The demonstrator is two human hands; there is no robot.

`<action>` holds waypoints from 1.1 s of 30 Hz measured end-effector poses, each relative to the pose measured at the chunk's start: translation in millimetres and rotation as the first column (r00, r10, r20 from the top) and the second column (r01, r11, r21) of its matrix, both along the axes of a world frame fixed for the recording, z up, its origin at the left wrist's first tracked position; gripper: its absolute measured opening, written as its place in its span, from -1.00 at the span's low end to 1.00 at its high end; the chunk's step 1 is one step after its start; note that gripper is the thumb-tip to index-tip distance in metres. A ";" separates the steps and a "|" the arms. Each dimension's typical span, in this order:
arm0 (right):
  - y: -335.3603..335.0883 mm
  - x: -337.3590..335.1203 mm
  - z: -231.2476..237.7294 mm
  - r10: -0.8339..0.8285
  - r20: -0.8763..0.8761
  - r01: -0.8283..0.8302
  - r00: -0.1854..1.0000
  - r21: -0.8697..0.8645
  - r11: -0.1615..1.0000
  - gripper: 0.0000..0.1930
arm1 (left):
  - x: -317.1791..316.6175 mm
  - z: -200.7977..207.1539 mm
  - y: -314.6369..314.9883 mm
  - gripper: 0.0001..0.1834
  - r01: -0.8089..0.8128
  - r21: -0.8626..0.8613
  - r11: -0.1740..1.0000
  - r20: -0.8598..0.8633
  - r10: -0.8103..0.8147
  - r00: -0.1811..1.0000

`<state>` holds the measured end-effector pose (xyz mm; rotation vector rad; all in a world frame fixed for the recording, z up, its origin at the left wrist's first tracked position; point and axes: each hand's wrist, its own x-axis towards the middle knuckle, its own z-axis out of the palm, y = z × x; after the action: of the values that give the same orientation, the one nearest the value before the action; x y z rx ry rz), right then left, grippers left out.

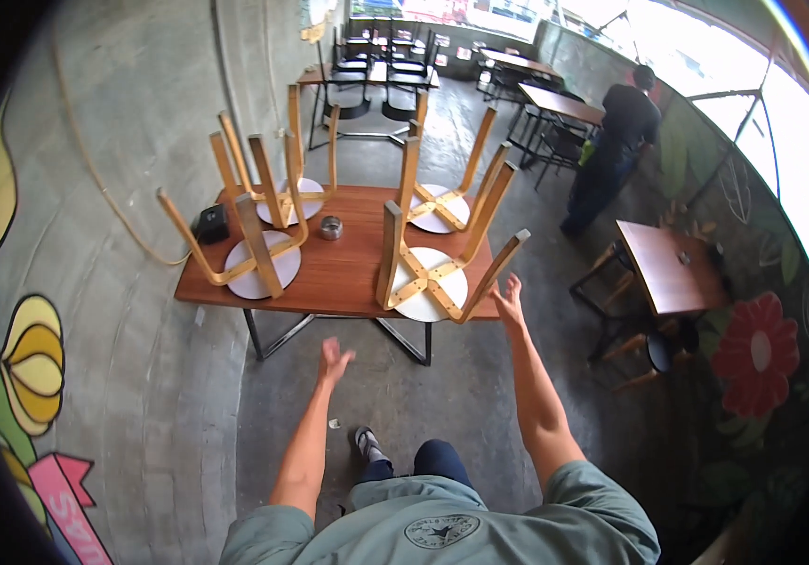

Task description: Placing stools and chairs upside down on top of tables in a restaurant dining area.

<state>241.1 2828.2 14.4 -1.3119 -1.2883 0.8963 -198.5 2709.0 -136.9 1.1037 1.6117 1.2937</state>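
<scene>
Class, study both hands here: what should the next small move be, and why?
Probably raise the left hand toward the near right stool: it is empty and short of the table, while the right hand is beside that upturned stool's rightmost leg.

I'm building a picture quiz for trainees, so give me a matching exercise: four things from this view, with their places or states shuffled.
Column 1
1. Small round silvery container
2. Boxy black object
3. Left bare hand
4. Right bare hand

Column 2
A. On the reddish-brown wooden table, close to the grey concrete wall
B. Beside a leg of the near right upturned light-wood, white-seated stool
C. On the table, towards its middle
D. Empty, in front of the table's near edge

Pairs: 1-C, 2-A, 3-D, 4-B
</scene>
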 end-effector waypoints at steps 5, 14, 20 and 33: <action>35.8 -29.7 12.4 -0.075 -0.155 0.084 0.985 0.056 0.995 -0.53 | 89.8 149.9 155.1 -0.04 0.201 0.488 0.849 -0.130 -0.158 0.979; -39.2 -72.2 4.8 -0.404 0.052 0.388 0.913 0.187 0.902 -0.77 | 104.0 160.8 165.4 -0.65 0.342 0.185 0.921 -0.159 -0.316 0.935; -141.0 -54.2 -14.4 -0.488 0.097 0.458 0.868 0.228 0.860 -0.84 | 111.6 173.8 44.9 -0.81 0.360 0.353 0.863 -0.087 -0.353 0.931; -130.5 -60.8 41.1 -0.320 0.139 0.333 0.937 -0.082 0.939 -0.67 | 108.2 195.4 38.1 -0.75 0.214 0.079 0.974 -0.122 -0.203 0.971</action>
<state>180.3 2697.8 55.6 -1.6305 -1.0824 0.6619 -90.3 2747.2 58.5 1.3865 1.4831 1.1934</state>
